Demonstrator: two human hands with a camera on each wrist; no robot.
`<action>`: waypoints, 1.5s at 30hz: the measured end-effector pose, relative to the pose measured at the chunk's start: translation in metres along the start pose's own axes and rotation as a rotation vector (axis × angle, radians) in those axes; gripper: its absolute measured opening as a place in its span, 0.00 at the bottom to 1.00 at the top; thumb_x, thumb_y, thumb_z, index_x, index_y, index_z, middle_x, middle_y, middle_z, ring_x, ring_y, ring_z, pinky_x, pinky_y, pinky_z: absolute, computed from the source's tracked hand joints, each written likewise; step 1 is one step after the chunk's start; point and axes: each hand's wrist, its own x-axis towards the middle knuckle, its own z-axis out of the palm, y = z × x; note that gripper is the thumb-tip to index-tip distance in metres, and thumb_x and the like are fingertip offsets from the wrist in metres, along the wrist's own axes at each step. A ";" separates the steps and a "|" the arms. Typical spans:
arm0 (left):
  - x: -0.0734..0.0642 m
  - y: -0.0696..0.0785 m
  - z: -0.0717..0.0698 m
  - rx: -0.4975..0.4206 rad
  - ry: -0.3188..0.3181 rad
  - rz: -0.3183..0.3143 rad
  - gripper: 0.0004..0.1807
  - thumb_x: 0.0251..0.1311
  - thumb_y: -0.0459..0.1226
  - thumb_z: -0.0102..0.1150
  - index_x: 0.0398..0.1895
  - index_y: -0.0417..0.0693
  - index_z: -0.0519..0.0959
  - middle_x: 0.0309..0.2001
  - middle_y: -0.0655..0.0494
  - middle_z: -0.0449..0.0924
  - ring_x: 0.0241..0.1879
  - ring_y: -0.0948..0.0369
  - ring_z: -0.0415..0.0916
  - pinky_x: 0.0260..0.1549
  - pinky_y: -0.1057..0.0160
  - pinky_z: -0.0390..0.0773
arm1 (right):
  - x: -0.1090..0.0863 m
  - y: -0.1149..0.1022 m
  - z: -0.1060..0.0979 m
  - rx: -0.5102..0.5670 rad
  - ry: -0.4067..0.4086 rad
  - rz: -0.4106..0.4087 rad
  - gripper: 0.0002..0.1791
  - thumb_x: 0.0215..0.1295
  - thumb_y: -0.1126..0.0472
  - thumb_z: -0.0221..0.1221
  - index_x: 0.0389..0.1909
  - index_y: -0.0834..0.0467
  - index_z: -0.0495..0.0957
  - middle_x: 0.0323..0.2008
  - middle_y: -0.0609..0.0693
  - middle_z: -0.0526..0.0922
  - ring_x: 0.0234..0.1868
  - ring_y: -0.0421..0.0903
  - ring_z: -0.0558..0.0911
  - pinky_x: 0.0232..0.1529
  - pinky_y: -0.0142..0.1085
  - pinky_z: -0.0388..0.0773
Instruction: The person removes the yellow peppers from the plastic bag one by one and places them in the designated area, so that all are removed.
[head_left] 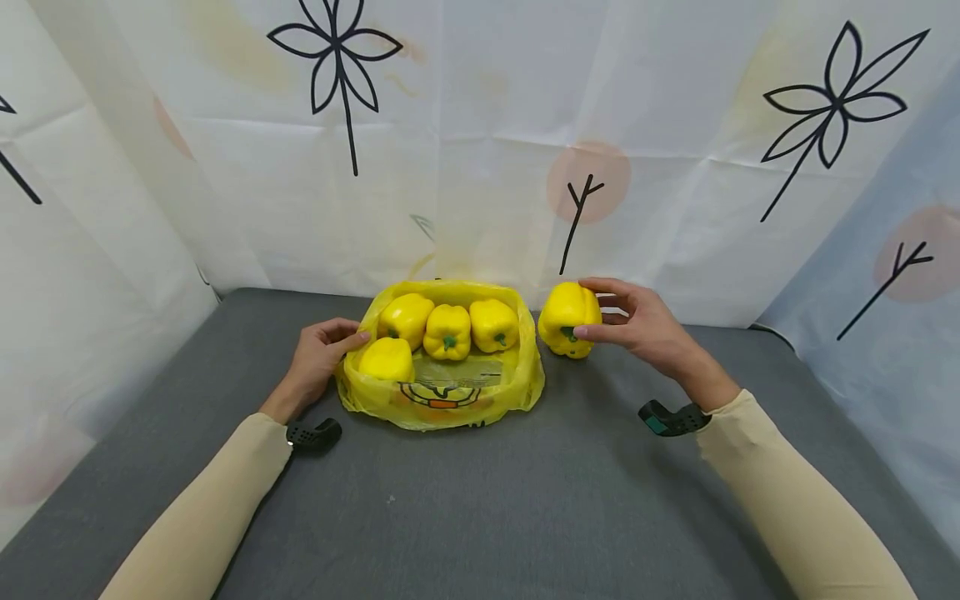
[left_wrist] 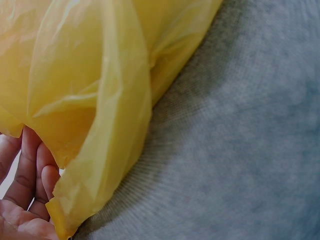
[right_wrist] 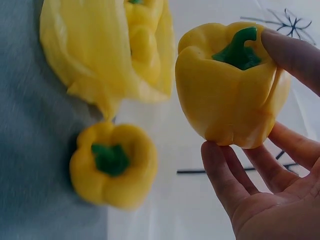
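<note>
My right hand [head_left: 648, 329] grips a yellow bell pepper [right_wrist: 227, 100] between thumb and fingertips, its green stem toward the wrist camera. In the right wrist view, a second yellow bell pepper [right_wrist: 132, 185] sits on the table beside the bag; in the head view the held one mostly hides it. My left hand [head_left: 321, 360] pinches the left rim of a yellow plastic bag [head_left: 442, 415], thumb on the near side. Several yellow bell peppers [head_left: 447, 325] lie inside the open bag, three along its back and one at front left [head_left: 387, 360].
The grey tabletop [head_left: 480, 517] extends in front of the bag and to both sides. A white curtain [head_left: 480, 167] with drawn flowers hangs along the table's back edge, with more fabric at left and right. Dark bands [head_left: 675, 418] are on both wrists.
</note>
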 end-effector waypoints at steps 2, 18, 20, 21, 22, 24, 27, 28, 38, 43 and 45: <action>0.000 0.000 0.000 0.003 0.002 -0.001 0.16 0.68 0.37 0.65 0.48 0.29 0.81 0.35 0.64 0.82 0.36 0.65 0.78 0.37 0.71 0.81 | -0.001 0.002 -0.005 -0.011 0.005 0.020 0.40 0.66 0.64 0.68 0.76 0.60 0.61 0.73 0.58 0.63 0.67 0.61 0.71 0.52 0.29 0.79; 0.000 0.001 0.000 0.007 0.006 -0.014 0.16 0.68 0.37 0.65 0.49 0.31 0.81 0.35 0.64 0.82 0.36 0.65 0.78 0.38 0.71 0.81 | -0.005 0.019 -0.039 -0.155 0.043 0.093 0.40 0.68 0.53 0.67 0.77 0.58 0.62 0.73 0.56 0.65 0.70 0.59 0.66 0.61 0.46 0.73; 0.000 0.001 0.000 0.006 0.006 -0.012 0.16 0.68 0.37 0.65 0.49 0.30 0.81 0.35 0.64 0.82 0.36 0.65 0.78 0.38 0.71 0.81 | -0.005 0.021 -0.043 -0.153 0.039 0.101 0.40 0.68 0.53 0.67 0.77 0.58 0.61 0.73 0.57 0.65 0.70 0.59 0.66 0.62 0.50 0.71; 0.000 0.001 0.000 0.007 0.006 -0.011 0.16 0.68 0.37 0.65 0.49 0.30 0.81 0.35 0.64 0.82 0.36 0.65 0.78 0.38 0.71 0.81 | -0.005 0.022 -0.045 -0.153 0.038 0.104 0.40 0.68 0.54 0.67 0.77 0.58 0.61 0.73 0.57 0.65 0.70 0.59 0.66 0.62 0.50 0.71; 0.000 0.001 0.000 0.006 0.006 -0.010 0.16 0.68 0.37 0.65 0.49 0.30 0.81 0.35 0.64 0.82 0.36 0.65 0.78 0.37 0.71 0.81 | -0.005 0.023 -0.046 -0.154 0.037 0.106 0.40 0.69 0.54 0.67 0.77 0.59 0.61 0.73 0.57 0.65 0.70 0.59 0.66 0.62 0.50 0.70; 0.000 0.000 0.000 0.006 0.005 -0.009 0.17 0.68 0.37 0.65 0.49 0.29 0.81 0.35 0.64 0.82 0.36 0.65 0.78 0.37 0.71 0.81 | -0.005 0.025 -0.050 -0.155 0.035 0.114 0.40 0.69 0.54 0.67 0.77 0.59 0.61 0.73 0.58 0.65 0.70 0.59 0.66 0.62 0.49 0.71; 0.000 0.000 0.000 0.004 0.003 -0.006 0.18 0.68 0.37 0.65 0.50 0.28 0.80 0.35 0.64 0.82 0.36 0.65 0.78 0.38 0.70 0.81 | -0.005 0.027 -0.054 -0.158 0.035 0.122 0.40 0.69 0.55 0.66 0.77 0.60 0.60 0.73 0.59 0.65 0.70 0.60 0.65 0.63 0.50 0.70; 0.000 0.000 0.000 0.003 0.002 -0.006 0.18 0.68 0.37 0.65 0.50 0.28 0.80 0.36 0.64 0.82 0.36 0.65 0.78 0.38 0.70 0.81 | -0.004 0.027 -0.055 -0.159 0.034 0.124 0.41 0.69 0.55 0.66 0.77 0.60 0.60 0.73 0.59 0.65 0.70 0.60 0.65 0.63 0.51 0.69; 0.000 -0.001 0.000 -0.003 -0.002 0.005 0.18 0.68 0.37 0.65 0.50 0.26 0.80 0.35 0.64 0.82 0.36 0.65 0.79 0.37 0.70 0.81 | -0.003 0.038 -0.070 -0.164 0.028 0.146 0.41 0.69 0.57 0.66 0.77 0.62 0.58 0.74 0.62 0.62 0.72 0.63 0.63 0.67 0.60 0.64; 0.000 -0.001 0.000 -0.007 0.001 0.008 0.17 0.68 0.36 0.65 0.49 0.27 0.80 0.35 0.64 0.82 0.36 0.65 0.79 0.37 0.70 0.82 | -0.002 0.044 -0.077 -0.170 0.027 0.154 0.41 0.68 0.58 0.67 0.77 0.63 0.59 0.74 0.63 0.62 0.72 0.65 0.61 0.67 0.63 0.62; 0.000 -0.001 0.000 -0.004 -0.001 0.011 0.18 0.68 0.36 0.65 0.50 0.27 0.80 0.35 0.64 0.82 0.36 0.65 0.79 0.37 0.70 0.81 | -0.001 0.048 -0.080 -0.172 0.022 0.158 0.42 0.68 0.58 0.67 0.77 0.64 0.58 0.74 0.64 0.61 0.73 0.66 0.61 0.67 0.64 0.60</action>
